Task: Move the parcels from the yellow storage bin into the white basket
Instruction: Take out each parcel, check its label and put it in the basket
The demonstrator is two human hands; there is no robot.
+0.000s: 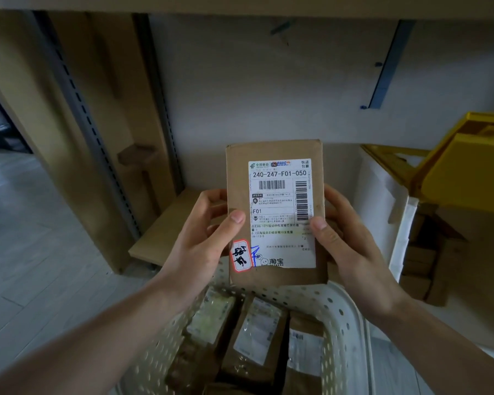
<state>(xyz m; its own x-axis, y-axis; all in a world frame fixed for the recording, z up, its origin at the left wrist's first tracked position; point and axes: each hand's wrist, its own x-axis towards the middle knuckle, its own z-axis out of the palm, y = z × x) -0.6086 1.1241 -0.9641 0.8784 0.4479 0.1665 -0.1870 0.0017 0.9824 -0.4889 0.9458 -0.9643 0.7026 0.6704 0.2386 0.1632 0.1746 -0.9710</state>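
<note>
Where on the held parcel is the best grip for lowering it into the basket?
By its two long side edges, one hand from each side, as the left hand and right hand do. The parcel is flat and upright, with the basket directly below.

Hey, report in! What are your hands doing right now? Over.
Left hand and right hand both gripping one cardboard parcel. Held above white basket. Basket already has parcels. Nothing blocking.

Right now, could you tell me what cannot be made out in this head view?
- Yellow storage bin: contents hidden by its own wall; right edge crops it.
- White basket: near part cropped by the bottom edge.
- Parcel: small label print blurred; back hidden, left hand and right hand covering its sides.
</note>
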